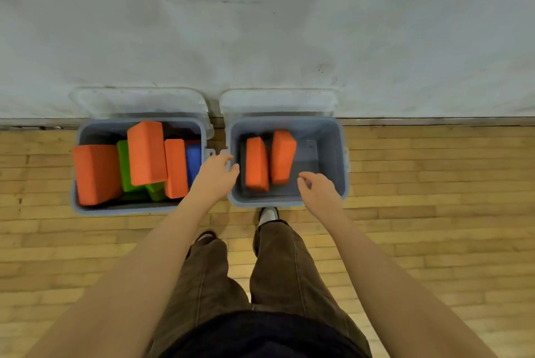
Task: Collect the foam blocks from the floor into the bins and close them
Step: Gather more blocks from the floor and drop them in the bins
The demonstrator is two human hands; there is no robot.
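two grey bins sit side by side on the wood floor [434, 212] with lids up, left bin [75, 201] crammed with foam blocks, right bin [333, 137] holding two orange blocks [256, 168], while left hand [215, 175] and right hand [318, 191] hover loose-fingered, gripping nothing.

Matt foam in smooth plastic, on a wooden strip floor

The orange blocks [147, 152], the green block [125, 166] and the blue block [193, 160] look like dense foam — matt, finely grained, no shine. Both bins, the left bin [75, 204] and the right bin [337, 155], are smooth grey plastic with a dull sheen; their lids [139, 101] are clear, cloudy plastic. The floor [434, 212] is narrow wooden strips, yellowish and lightly glossy. The wall [260, 24] is pale, matt and scuffed — painted, by its look. The trousers [278, 265] are brown woven cloth.
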